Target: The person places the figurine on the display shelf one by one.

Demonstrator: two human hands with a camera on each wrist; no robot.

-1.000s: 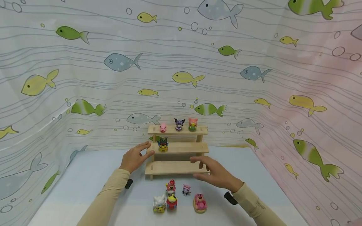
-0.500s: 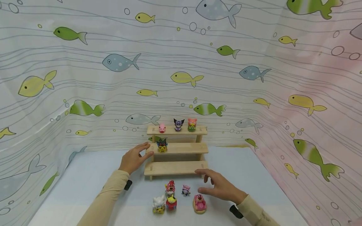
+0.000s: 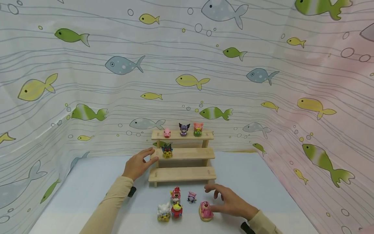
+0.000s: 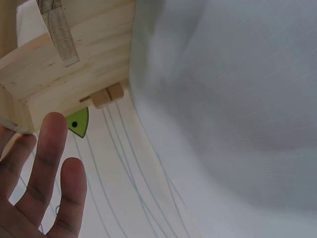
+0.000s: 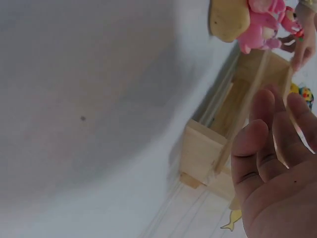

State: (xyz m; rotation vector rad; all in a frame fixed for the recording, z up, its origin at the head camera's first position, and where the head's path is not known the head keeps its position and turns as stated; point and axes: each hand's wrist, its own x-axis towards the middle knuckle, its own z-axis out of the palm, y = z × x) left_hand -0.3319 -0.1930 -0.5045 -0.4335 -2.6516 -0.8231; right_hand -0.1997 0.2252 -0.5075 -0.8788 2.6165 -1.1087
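Note:
My left hand (image 3: 138,165) rests at the left end of the middle step of a three-tier wooden display stand (image 3: 191,153). Its fingers (image 4: 44,158) look fairly straight in the left wrist view. The right hand (image 3: 232,202) reaches over the table with fingers spread and bent, its thumb overlapping the right side of a pink bear figurine (image 3: 205,212) on a tan base. In the right wrist view the same bear figurine (image 5: 260,30) shows at the top, apart from the visible right fingers (image 5: 250,139).
On the top step stand a pink pig (image 3: 167,133), a purple-black figurine (image 3: 184,129) and a pink-green one (image 3: 198,129). A dark-hooded yellow figurine (image 3: 167,151) is on the middle step. In front lie a red bear (image 3: 175,195), a small pink-purple figurine (image 3: 191,197), a white-yellow one (image 3: 164,213) and a green alien (image 3: 177,210).
My right hand has come down and toward me from beside the bottom step to the pink bear figurine. The left hand stays at the stand.

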